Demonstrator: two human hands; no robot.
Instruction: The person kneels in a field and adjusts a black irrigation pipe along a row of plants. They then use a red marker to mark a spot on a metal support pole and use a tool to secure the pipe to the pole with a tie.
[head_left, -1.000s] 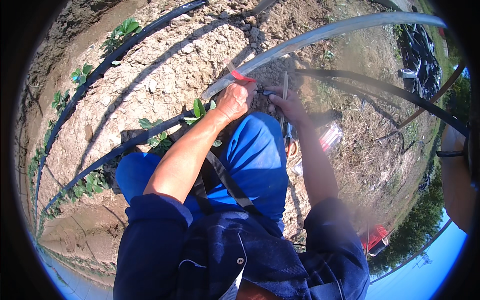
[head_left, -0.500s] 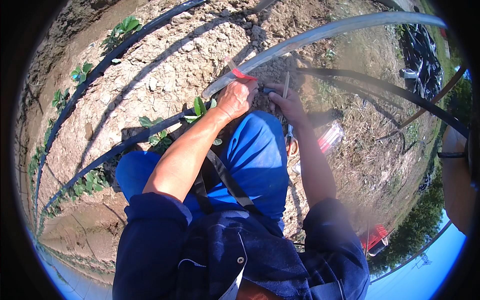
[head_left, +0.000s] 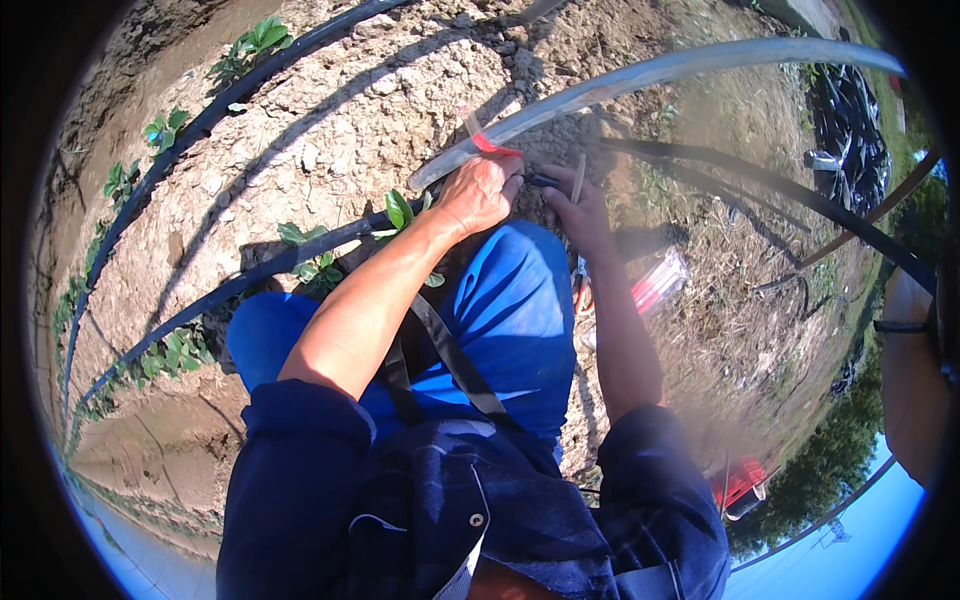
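One dark piece (head_left: 541, 181), partly hidden between hands (head_left: 478, 196) (head_left: 582, 212)

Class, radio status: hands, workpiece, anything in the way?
Left hand curled, contents hidden. Right hand pinching small dark piece, pale stick alongside. Grey pipe close beyond left hand, possibly crowding it.

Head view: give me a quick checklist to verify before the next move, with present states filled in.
1. Pale stick held in the right hand: ok.
2. Small dark piece visible between the hands: ok, at the right hand's fingertips.
3. Grip of the left hand in plain view: not ok, the back of the hand covers most of it.
4. Red strip gripped by the left hand: cannot tell, it shows just beyond the knuckles.
5. Clear packet away from the fingers: ok, on the ground beside the right forearm.
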